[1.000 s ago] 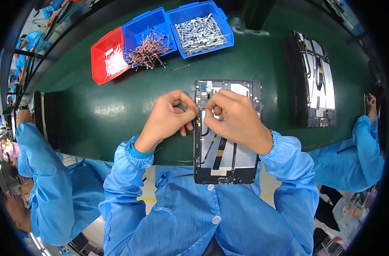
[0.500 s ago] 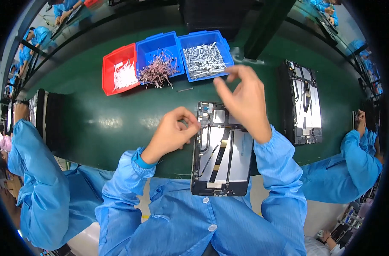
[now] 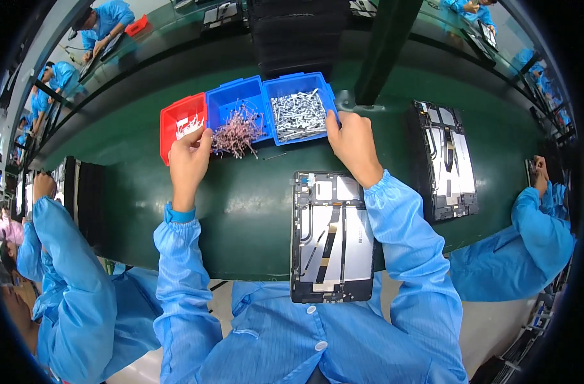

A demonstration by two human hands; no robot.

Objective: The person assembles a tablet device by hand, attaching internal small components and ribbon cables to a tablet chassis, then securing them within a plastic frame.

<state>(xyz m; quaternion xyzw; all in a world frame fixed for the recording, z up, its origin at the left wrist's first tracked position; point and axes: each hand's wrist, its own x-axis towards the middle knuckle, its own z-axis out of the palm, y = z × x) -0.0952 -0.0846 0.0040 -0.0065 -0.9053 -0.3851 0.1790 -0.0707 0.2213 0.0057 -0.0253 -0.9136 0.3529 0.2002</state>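
Electronics assembly line, green workbench (image 3: pixel 253 211), parts bins (image 3: pixel 298 115), blue-smocked workers (image 3: pixel 68 301)

Both my arms stretch forward in blue sleeves, cuffs snug at the wrists. My left hand (image 3: pixel 189 161) lies palm down, fingers curled together and pointing ahead. My right hand (image 3: pixel 352 142) reaches farther, back of the hand up, thumb and fingertips bent downward, the 2 hands well apart.

Plastic, metal, cloth

Glossy plastic bins (image 3: pixel 241 99) upper centre, shiny metal parts (image 3: pixel 296 114) (likely screws), smooth green table (image 3: pixel 253 198), matt cloth sleeves (image 3: pixel 407 237).
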